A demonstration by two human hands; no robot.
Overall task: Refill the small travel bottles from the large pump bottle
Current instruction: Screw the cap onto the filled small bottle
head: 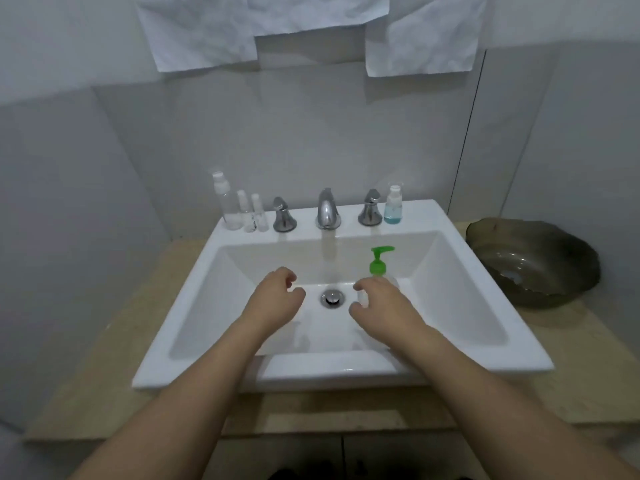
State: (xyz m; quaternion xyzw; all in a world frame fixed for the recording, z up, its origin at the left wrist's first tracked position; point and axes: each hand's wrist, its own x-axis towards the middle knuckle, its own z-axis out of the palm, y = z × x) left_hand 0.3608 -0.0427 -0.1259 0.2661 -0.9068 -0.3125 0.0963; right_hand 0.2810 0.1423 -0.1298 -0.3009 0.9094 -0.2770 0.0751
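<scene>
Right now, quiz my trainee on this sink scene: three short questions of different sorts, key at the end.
1. True or false: the green-pump bottle stands inside the sink basin.
2. Multiple choice: where do the three clear travel bottles stand? A) in the bowl on the counter B) on the sink's back ledge, left of the faucet C) in the left hand
3. Fill in: the bottle on the ledge by the faucet's right handle holds a ____ liquid.

Key:
1. True; the right hand is at its clear body, grip not clearly visible.
2. B
3. blue
</scene>
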